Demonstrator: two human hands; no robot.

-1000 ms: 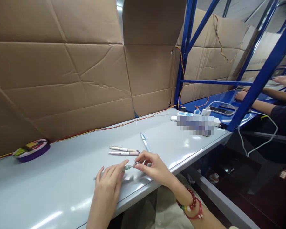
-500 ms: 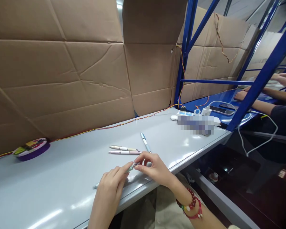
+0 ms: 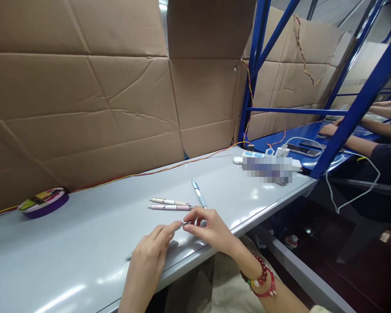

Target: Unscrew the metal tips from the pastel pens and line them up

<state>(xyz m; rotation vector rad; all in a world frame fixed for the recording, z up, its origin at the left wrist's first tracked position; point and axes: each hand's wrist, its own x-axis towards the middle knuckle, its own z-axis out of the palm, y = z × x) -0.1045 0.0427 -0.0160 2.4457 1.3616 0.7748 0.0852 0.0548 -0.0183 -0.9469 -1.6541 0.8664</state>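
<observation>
Near the table's front edge, my right hand (image 3: 206, 228) pinches a small silvery piece (image 3: 186, 223) between thumb and fingertips. My left hand (image 3: 154, 245) is beside it, its index fingertip at that piece; the other fingers are curled and what they hold is mostly hidden. A pale pen end (image 3: 128, 257) sticks out at the left of my left hand. Beyond my hands lie a cream-and-white pen (image 3: 169, 201) and a pink-and-white pen (image 3: 170, 208), side by side. A blue-and-white pen (image 3: 199, 194) lies slanted to their right.
A purple-edged tape roll (image 3: 45, 203) sits at the left of the grey table (image 3: 84, 234). Cardboard (image 3: 84, 95) stands behind. At the right are a power strip (image 3: 254, 154), a blue frame (image 3: 355, 100), a phone (image 3: 303, 150) and another person's arms (image 3: 355, 143).
My left hand has shifted slightly left and down. The greenish part that showed between my hands is no longer visible, and less of the pen end shows at the left.
</observation>
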